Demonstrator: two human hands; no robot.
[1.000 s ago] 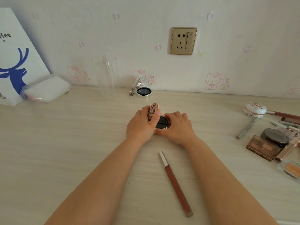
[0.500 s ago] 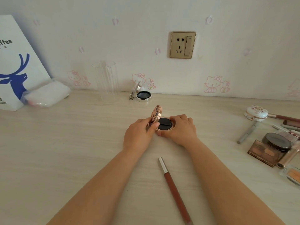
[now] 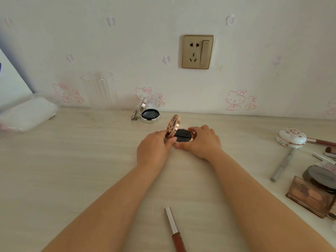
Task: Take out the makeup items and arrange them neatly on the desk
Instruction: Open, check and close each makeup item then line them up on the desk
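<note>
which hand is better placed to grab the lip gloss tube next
Probably the left hand: it only pinches the open compact's lid, while the right hand steadies its base. The lip gloss tube lies between both forearms.

the lip gloss tube (image 3: 174, 231) runs off the near edge, its lower end unseen. at the far right, the eyeshadow palette (image 3: 309, 196), the dark round compact (image 3: 321, 176) and a few slim sticks (image 3: 325, 157) are cut by the edge. the paper bag (image 3: 11, 82) at far left is mostly out of view; the white pack (image 3: 27, 115) beside it is blurred.
</note>
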